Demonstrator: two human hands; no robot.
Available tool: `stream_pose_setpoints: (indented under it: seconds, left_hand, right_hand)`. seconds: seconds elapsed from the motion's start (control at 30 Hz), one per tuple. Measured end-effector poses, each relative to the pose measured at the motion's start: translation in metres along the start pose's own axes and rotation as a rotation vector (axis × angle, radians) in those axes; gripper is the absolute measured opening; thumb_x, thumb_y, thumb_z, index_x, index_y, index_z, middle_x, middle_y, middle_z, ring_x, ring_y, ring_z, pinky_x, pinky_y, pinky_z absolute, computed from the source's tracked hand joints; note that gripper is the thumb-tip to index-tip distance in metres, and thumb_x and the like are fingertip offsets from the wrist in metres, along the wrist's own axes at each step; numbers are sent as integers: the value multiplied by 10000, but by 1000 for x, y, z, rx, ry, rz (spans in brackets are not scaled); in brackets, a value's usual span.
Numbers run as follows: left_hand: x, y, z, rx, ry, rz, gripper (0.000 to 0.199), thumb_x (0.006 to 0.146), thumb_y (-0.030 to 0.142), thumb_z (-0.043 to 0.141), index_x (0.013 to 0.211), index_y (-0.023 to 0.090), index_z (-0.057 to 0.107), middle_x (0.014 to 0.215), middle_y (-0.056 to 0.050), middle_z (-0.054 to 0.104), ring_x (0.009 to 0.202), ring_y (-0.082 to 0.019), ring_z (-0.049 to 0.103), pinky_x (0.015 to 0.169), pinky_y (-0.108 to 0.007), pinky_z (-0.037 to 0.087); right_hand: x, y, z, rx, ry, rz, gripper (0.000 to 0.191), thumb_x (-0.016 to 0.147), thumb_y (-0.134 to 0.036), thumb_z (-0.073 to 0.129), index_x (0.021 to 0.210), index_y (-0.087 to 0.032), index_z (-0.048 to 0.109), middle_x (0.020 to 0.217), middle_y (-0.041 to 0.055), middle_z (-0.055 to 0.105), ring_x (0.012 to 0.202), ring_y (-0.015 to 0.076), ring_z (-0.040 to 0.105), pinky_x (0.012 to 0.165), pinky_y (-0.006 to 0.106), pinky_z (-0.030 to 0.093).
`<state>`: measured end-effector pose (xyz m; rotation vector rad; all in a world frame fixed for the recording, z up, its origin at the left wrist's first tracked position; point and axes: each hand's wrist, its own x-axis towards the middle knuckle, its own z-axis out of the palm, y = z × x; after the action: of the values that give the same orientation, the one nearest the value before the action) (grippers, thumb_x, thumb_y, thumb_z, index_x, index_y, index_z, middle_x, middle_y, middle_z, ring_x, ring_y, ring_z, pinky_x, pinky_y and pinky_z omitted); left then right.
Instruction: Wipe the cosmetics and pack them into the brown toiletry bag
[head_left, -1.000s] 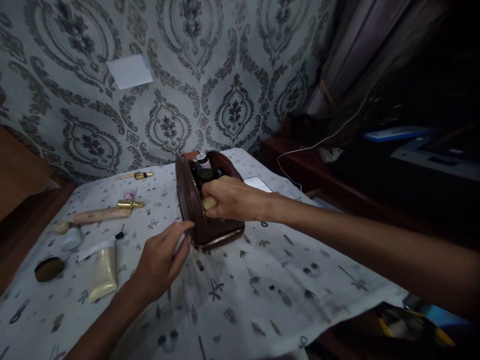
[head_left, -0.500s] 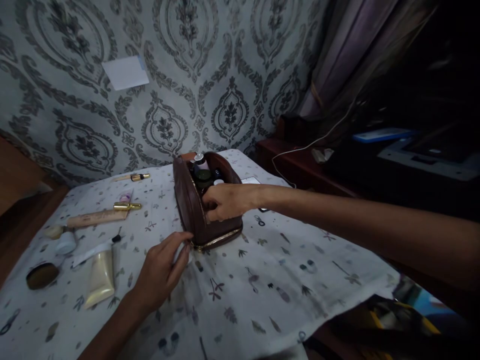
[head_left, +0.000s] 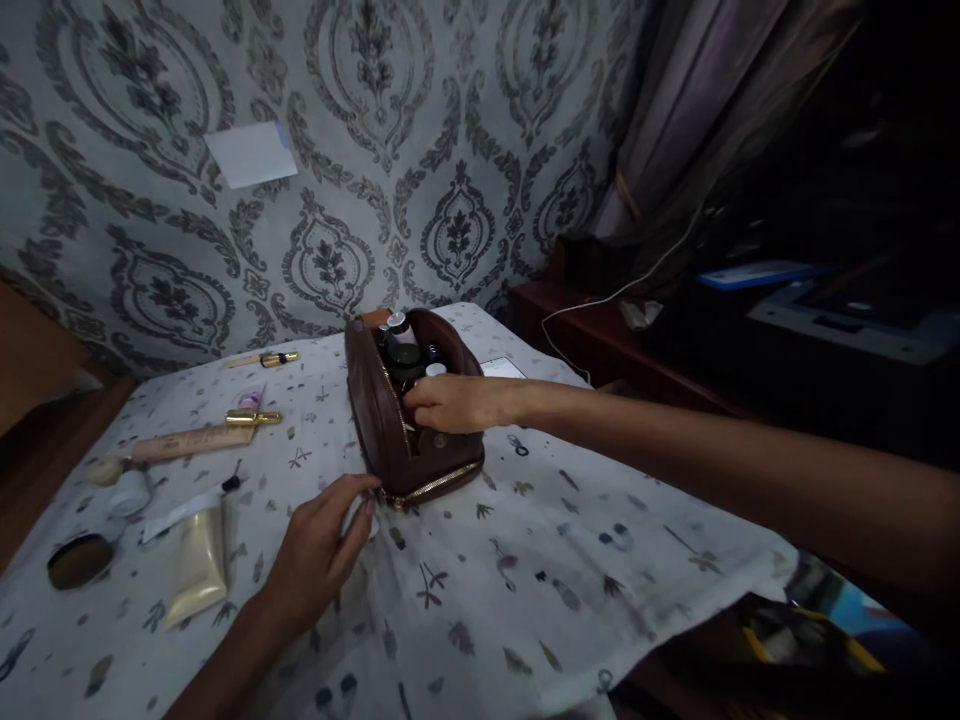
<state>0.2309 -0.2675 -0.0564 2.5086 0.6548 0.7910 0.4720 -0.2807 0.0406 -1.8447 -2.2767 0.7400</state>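
A brown toiletry bag [head_left: 375, 410] with a gold zip stands unzipped on the cloth. Inside it are a dark round jar [head_left: 405, 358], a bottle with a silvery cap [head_left: 397, 322] and a white cap [head_left: 436, 370]. My right hand [head_left: 454, 402] reaches into the opening from the right, fingers curled together; whatever they grip is hidden. At the bag's near bottom corner, my left hand [head_left: 319, 535] pinches the edge by the zip end with its fingertips. A small pale thing, not clear in kind, shows behind the left thumb.
To the left lie a cream tube [head_left: 199, 560], a round dark compact [head_left: 80, 560], a small white jar [head_left: 130, 494], a long beige tube [head_left: 191, 440], a gold tube [head_left: 253, 417] and a brush [head_left: 231, 482]. Behind the right wrist is a phone [head_left: 502, 368]. A white cable [head_left: 622, 290] hangs right.
My right hand has shifted slightly within the bag's opening, uncovering more of the inside near the zip. My left hand keeps its place at the corner. The view has tilted a little.
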Motion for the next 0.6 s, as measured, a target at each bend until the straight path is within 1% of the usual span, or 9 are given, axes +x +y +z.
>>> stream_pose_setpoints:
  seconds: [0.1,0.27,0.33,0.47,0.53,0.6]
  left_hand:
    - [-1,-1,1,-17,8,-5,214,951,268,470,1074,218,637,931,-56,743,809,-189,717,726,-253,544]
    - [-1,-3,4,-30,-22,-25,212,965,272,462,1071,212,636,903,-47,732,786,-179,707,711,-241,537]
    - [-1,-4,5,-38,-26,-30,208,965,274,465,1066,212,636,905,-45,729,781,-178,702,700,-237,529]
    - [-2,-7,7,-52,-41,-40,205,964,277,468,1055,220,643,917,-37,730,796,-177,701,710,-235,521]
    - [-3,-9,7,-54,-44,-48,207,962,283,471,1051,224,648,930,-36,734,830,-183,702,738,-242,522]
    - [-4,-11,8,-53,-50,-58,211,963,293,471,1053,224,650,932,-36,735,838,-184,701,745,-245,523]
  right_hand:
    - [2,1,2,-21,-4,0,190,837,-69,475,771,-141,637,769,26,665,728,135,595,626,192,426]
    - [5,-5,1,-8,-42,91,134,830,-116,522,858,-131,652,870,59,702,733,151,621,554,201,416]
    - [7,-9,0,39,-76,136,118,811,-122,556,879,-138,651,862,51,703,701,145,624,522,196,415]
    - [12,-14,1,247,-150,215,192,771,-100,601,948,-150,655,749,12,685,559,134,593,499,226,459]
    - [14,-15,2,297,-140,212,215,750,-74,628,953,-137,660,758,13,691,566,136,603,524,238,485]
    - [15,-16,2,284,-121,184,224,742,-59,647,957,-123,666,803,25,705,613,144,626,547,236,497]
